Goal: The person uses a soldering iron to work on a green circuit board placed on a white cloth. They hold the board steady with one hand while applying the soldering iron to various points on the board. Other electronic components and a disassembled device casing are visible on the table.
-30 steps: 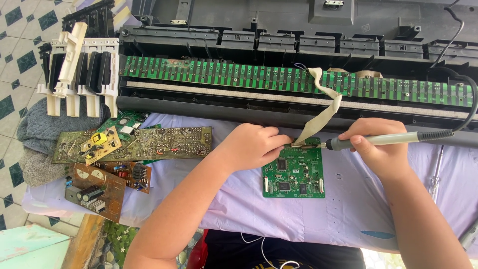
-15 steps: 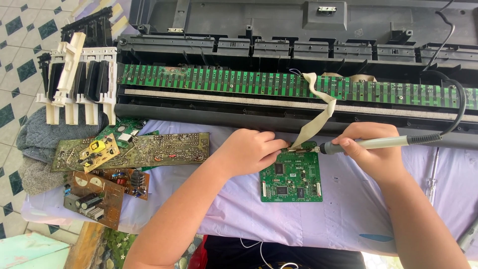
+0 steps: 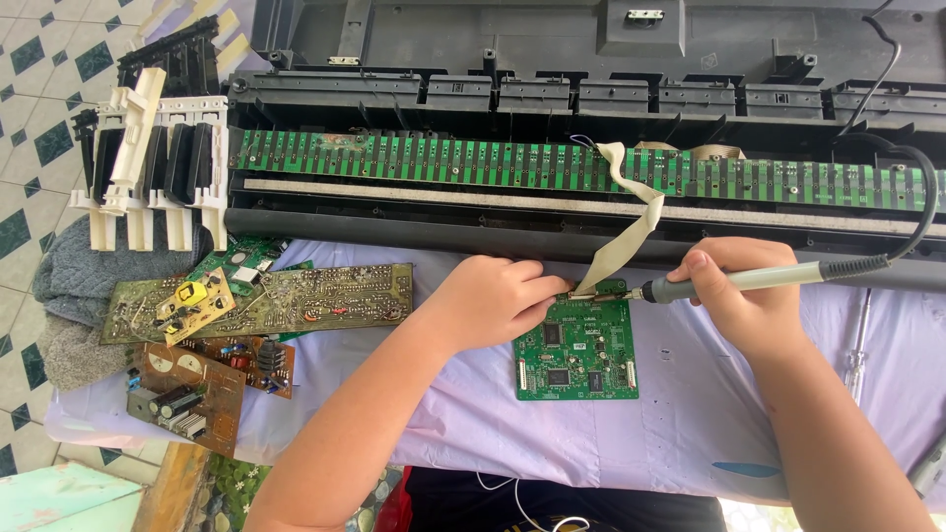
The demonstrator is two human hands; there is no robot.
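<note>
A small green circuit board lies on the lilac cloth in front of me. A beige ribbon cable runs from its top edge up to the long green key contact board of an opened keyboard. My left hand pinches the ribbon's end at the small board's top edge. My right hand holds a grey soldering iron like a pen, its tip at the same connector. The iron's black cord loops off to the right.
The opened keyboard chassis spans the back. Loose black and white keys rest at the left. Several brown and green circuit boards lie on the cloth's left part, beside a grey towel. A screwdriver lies at the right.
The view has shifted slightly. Both hands stay at the small board's top edge, with the iron's tip still at the ribbon connector.
</note>
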